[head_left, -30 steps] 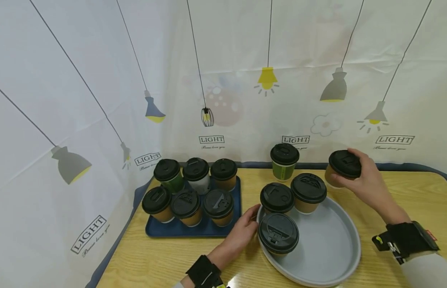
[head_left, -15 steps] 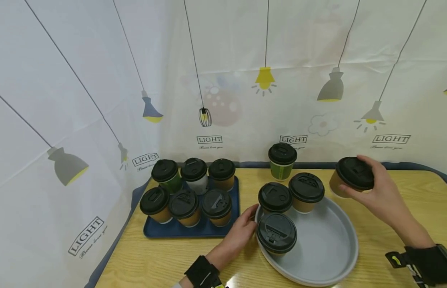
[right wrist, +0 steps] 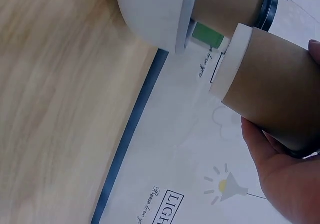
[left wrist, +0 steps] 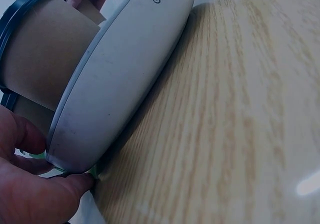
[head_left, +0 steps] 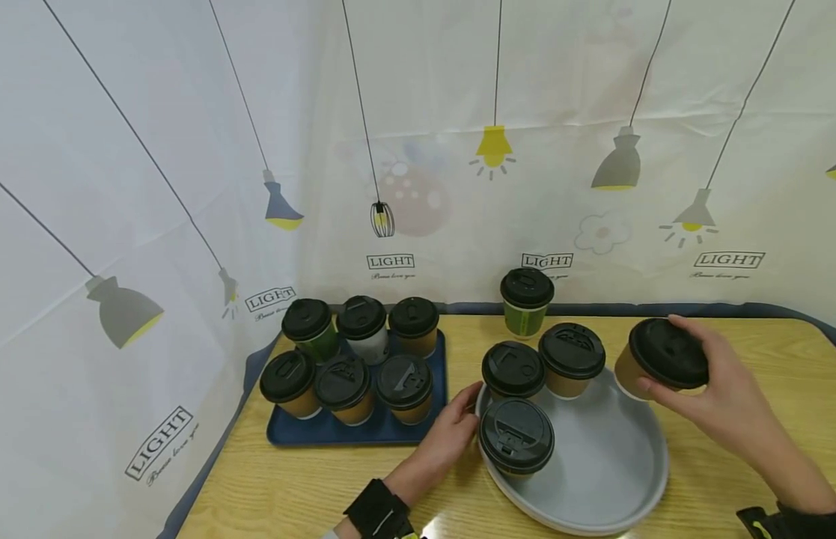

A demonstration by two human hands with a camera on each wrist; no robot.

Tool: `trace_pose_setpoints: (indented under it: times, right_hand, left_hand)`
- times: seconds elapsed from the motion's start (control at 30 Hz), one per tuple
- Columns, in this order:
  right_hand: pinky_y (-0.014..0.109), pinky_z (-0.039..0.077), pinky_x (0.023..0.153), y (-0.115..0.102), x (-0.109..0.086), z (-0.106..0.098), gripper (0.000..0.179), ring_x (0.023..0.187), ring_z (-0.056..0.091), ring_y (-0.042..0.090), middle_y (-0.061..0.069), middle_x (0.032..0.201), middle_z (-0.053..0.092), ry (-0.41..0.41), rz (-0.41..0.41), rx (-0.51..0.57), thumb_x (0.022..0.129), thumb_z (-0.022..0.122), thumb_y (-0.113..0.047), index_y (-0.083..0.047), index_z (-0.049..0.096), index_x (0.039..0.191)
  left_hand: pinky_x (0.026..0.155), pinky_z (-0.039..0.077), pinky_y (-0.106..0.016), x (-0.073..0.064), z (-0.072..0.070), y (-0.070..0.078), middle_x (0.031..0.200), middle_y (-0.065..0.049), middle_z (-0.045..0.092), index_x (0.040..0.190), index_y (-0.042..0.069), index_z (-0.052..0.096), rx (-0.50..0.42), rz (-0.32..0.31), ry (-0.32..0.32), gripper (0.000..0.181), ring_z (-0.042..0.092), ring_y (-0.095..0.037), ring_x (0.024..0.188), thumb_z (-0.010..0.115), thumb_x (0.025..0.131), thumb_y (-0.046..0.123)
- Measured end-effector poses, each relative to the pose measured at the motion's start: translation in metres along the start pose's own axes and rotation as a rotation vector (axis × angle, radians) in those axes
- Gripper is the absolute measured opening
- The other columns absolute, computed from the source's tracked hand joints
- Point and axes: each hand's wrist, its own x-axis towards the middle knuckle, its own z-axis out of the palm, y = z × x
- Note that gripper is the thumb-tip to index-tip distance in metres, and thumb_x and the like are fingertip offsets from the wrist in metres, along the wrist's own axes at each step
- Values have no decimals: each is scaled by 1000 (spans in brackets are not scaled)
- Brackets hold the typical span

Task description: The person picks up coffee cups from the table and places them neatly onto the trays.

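My right hand point(head_left: 734, 389) grips a brown paper coffee cup point(head_left: 631, 372) with a black lid, tilted toward me near the right rim of a round grey tray point(head_left: 602, 464). In the right wrist view the cup point(right wrist: 275, 79) shows its white bottom band beside the tray's wall point(right wrist: 157, 14). My left hand point(head_left: 447, 433) holds the tray's left edge; in the left wrist view its fingers point(left wrist: 30, 134) pinch the rim. Three lidded cups stand along the tray's left and far side: a front cup point(head_left: 517, 436), a middle cup point(head_left: 513, 369) and a back cup point(head_left: 571, 359).
A blue rectangular tray point(head_left: 364, 438) at the left carries two rows of lidded cups, among them a green cup point(head_left: 321, 344) and a white cup point(head_left: 372, 346). Behind the round tray stands a green cup point(head_left: 525, 318). A printed curtain point(head_left: 444, 150) borders the wooden table point(head_left: 290, 486).
My right hand has drawn the brown cup from the back of the table toward me, close to the round tray's right side, tilting it. The left hand stays at the tray's edge.
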Motion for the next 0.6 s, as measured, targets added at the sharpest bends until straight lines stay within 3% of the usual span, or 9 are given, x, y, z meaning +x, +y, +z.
trace_pose_setpoints:
  times: [0.1,0.17,0.4,0.6]
  right_hand:
    - [10,27,92,-1,-7,3,104,122,45,52,33,144,45,-1,-26,8,74,94,-15,-9,36,160]
    - [7,26,86,-1,-11,5,104,119,47,48,31,142,46,-1,-41,6,73,95,-14,-9,36,159]
    - [1,22,91,-1,-21,18,107,121,45,37,28,141,48,-6,-89,9,69,97,-12,-12,39,158]
    - [0,21,94,3,-29,28,107,126,41,1,24,141,51,-35,-109,26,66,99,-14,-14,42,157]
  left_hand:
    - [118,34,-50,0,0,0,162,-20,36,161,-2,29,6,-1,0,59,36,-35,149,38,103,2]
    - [117,34,-49,-1,0,0,162,-19,36,161,-2,29,10,-2,2,59,36,-35,149,38,103,2]
    - [117,35,-49,-2,-1,1,162,-18,37,161,0,30,10,-10,0,58,37,-33,148,38,104,3]
    - [117,34,-49,-1,-1,0,162,-19,36,161,-1,29,7,-9,-1,59,36,-34,149,38,103,3]
